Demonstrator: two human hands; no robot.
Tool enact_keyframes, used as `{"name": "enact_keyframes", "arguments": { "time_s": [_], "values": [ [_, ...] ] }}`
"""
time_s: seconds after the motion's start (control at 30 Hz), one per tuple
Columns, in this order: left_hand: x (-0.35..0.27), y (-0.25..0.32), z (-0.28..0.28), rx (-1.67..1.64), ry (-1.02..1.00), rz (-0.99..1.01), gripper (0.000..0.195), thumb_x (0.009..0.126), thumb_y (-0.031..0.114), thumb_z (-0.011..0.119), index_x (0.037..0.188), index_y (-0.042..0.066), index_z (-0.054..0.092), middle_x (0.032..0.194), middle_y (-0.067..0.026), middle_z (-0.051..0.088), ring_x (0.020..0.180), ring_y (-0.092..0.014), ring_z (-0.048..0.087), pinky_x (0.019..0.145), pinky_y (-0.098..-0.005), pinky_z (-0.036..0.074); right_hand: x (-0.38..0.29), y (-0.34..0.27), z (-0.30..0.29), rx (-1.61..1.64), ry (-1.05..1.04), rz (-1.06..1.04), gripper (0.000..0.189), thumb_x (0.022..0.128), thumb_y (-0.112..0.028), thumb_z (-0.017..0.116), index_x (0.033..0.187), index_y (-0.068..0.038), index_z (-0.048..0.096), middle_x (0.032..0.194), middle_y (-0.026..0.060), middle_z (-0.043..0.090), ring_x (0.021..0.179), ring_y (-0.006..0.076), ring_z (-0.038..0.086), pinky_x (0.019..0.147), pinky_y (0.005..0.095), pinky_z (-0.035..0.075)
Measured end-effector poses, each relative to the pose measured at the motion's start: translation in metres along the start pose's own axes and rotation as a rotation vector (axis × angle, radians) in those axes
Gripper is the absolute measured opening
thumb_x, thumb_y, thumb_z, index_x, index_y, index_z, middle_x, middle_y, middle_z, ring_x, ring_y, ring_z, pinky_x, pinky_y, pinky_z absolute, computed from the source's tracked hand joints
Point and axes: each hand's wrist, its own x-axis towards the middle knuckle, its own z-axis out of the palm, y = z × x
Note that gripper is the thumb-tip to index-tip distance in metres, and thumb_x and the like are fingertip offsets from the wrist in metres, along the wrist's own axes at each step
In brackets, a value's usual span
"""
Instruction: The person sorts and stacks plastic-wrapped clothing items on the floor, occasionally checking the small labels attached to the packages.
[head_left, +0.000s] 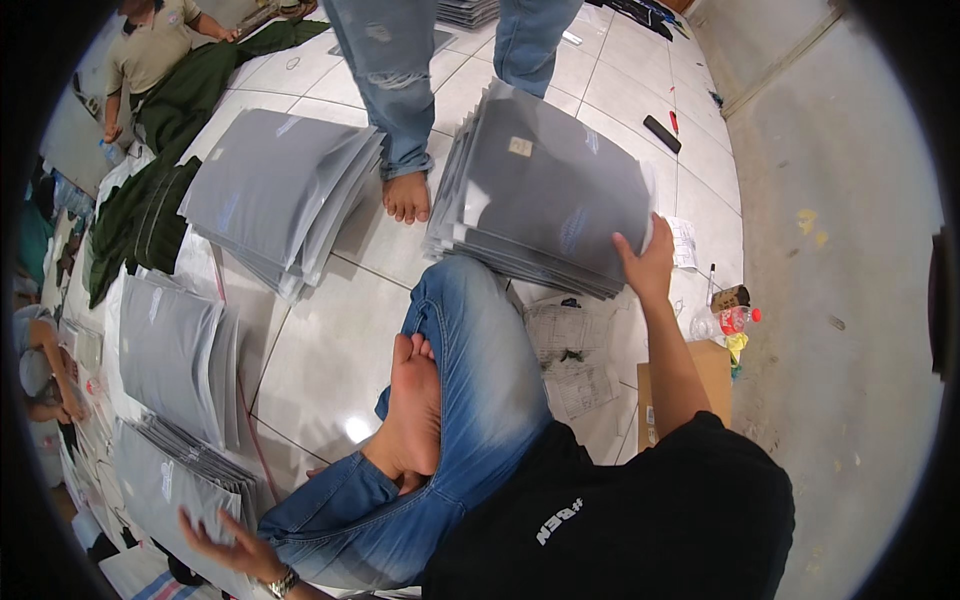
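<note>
My right hand (646, 256) rests at the lower right edge of a tall stack of grey packages in clear plastic sleeves (555, 187), thumb on top; whether it grips one I cannot tell. My left hand (232, 546), with a metal watch at the wrist, is over the front of another stack of grey packages (172, 472) at the lower left, fingers spread. Beyond it lies a smaller stack of grey packages (169, 352). A further stack (270, 180) stands at the upper left, its sheets slightly fanned.
A person in ripped jeans (405, 90) stands barefoot between the upper stacks. Written papers (574, 337), a cardboard box (709, 364), a plastic bottle (731, 321) and a black marker (711, 283) lie at right. Dark green fabric (180, 112) and people at work are at left.
</note>
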Motion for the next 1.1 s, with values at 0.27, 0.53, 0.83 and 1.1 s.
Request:
{"name": "enact_keyframes", "arguments": {
  "time_s": [0.27, 0.53, 0.83, 1.1],
  "values": [
    [0.015, 0.140, 0.076, -0.406, -0.613, 0.206, 0.051, 0.086, 0.006, 0.065, 0.133, -0.003, 0.050, 0.126, -0.0211, 0.061, 0.116, -0.036, 0.058, 0.099, -0.0453, 0.044, 0.060, -0.141, 0.029, 0.043, -0.190, -0.377, 0.073, 0.085, -0.055, 0.067, 0.140, -0.010, 0.053, 0.145, 0.0256, 0.044, 0.140, 0.0436, 0.033, 0.115, 0.0538, 0.026],
    [-0.030, 0.119, 0.066, -0.317, -0.823, -0.092, 0.045, 0.085, 0.008, 0.071, 0.126, -0.003, 0.058, 0.118, -0.0198, 0.067, 0.108, -0.032, 0.065, 0.096, -0.0400, 0.049, 0.063, -0.140, 0.064, 0.039, -0.225, -0.499, 0.071, 0.090, -0.057, 0.061, 0.143, -0.011, 0.051, 0.152, 0.0263, 0.036, 0.142, 0.0446, 0.031, 0.116, 0.0570, 0.023],
    [-0.048, 0.079, 0.132, -0.324, -0.916, -0.223, 0.049, 0.085, 0.022, 0.073, 0.126, -0.001, 0.059, 0.112, -0.0221, 0.066, 0.104, -0.036, 0.065, 0.091, -0.0426, 0.052, 0.055, -0.108, 0.058, 0.450, -0.124, -0.335, 0.067, 0.087, -0.042, 0.073, 0.138, -0.003, 0.053, 0.140, 0.0255, 0.050, 0.133, 0.0412, 0.045, 0.111, 0.0487, 0.035],
    [-0.067, 0.146, 0.252, 0.090, -0.996, -0.240, 0.106, 0.072, 0.046, 0.084, 0.150, 0.000, 0.030, 0.142, -0.0303, 0.042, 0.133, -0.044, 0.038, 0.104, -0.0478, 0.044, 0.025, 0.040, 0.016, 0.081, -0.108, 0.206, 0.088, 0.079, -0.050, 0.079, 0.140, 0.003, 0.046, 0.134, 0.0251, 0.053, 0.126, 0.0378, 0.051, 0.106, 0.0446, 0.041]
  ]
}}
